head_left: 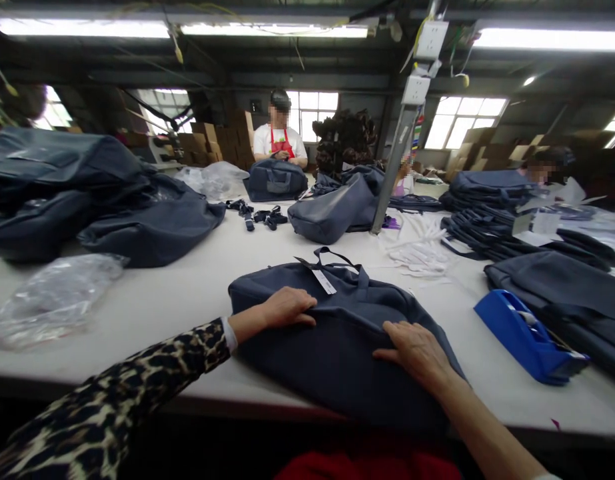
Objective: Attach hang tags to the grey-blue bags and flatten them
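A dark blue bag (332, 360) lies on the white table in front of me, its near side hanging over the table edge. Its strap handle (362, 277) stands up at the far side, where a white paper tag (324, 281) hangs. My left hand (290, 308) rests on the bag's upper left, fingers stretched out and thumb apart. On the upper right, my right hand (417, 350) presses down with its thumb spread from the fingers. A ridge of fabric runs between both hands. The bag's underside is hidden.
A blue tape dispenser (527, 337) stands at the right beside stacked dark bags (562, 287). Clear plastic bags (57, 297) and a bag pile (152, 220) lie left. A metal post (394, 167) rises behind. Across the table a person (280, 140) handles another bag (274, 180).
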Demonstrator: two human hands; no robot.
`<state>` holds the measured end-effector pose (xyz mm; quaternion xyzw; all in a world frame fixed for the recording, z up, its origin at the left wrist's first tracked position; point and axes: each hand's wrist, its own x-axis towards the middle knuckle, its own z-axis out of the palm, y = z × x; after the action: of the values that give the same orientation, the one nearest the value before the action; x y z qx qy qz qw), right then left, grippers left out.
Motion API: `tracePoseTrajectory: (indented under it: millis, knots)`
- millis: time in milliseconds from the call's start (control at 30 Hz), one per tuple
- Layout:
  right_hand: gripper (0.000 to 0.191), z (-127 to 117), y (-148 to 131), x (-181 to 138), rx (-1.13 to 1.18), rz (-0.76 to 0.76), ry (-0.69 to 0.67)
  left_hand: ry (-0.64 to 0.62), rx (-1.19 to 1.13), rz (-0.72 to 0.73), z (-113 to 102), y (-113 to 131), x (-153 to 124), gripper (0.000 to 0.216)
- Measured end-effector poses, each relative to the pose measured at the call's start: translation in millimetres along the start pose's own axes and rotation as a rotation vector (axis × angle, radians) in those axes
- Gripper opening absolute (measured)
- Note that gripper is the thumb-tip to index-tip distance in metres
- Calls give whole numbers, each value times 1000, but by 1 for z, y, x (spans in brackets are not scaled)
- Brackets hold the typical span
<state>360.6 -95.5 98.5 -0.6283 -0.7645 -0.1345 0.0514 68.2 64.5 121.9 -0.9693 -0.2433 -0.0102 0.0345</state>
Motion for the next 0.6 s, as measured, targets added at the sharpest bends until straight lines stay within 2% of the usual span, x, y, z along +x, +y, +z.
tracePoseTrajectory:
  millis: [67,133,200,267,333,400,467,533,600]
  knots:
    - [39,-24,11,4,-41,7,128,71,-33,-19,-20,-6,-3,34]
    - [52,-46,28,10,-116,51,314,196,-108,-48,-38,-14,-11,38]
    - [61,-57,46,15,-180,83,459,268,-165,-72,-45,-19,-25,56]
    - [63,-54,61,14,-212,72,527,218,-169,-99,-38,-18,-39,88]
    - [60,-39,67,7,-237,41,535,118,-155,-154,-21,-12,-51,96]
    - [55,-20,68,-3,-271,17,534,52,-130,-197,-2,-1,-56,81]
    - [52,-4,67,-13,-294,6,539,39,-85,-170,9,8,-54,57]
    - [53,3,71,-20,-291,5,541,41,-49,-74,7,10,-48,40]
    - [55,-1,84,-20,-276,38,545,47,-31,-1,-12,2,-37,30]
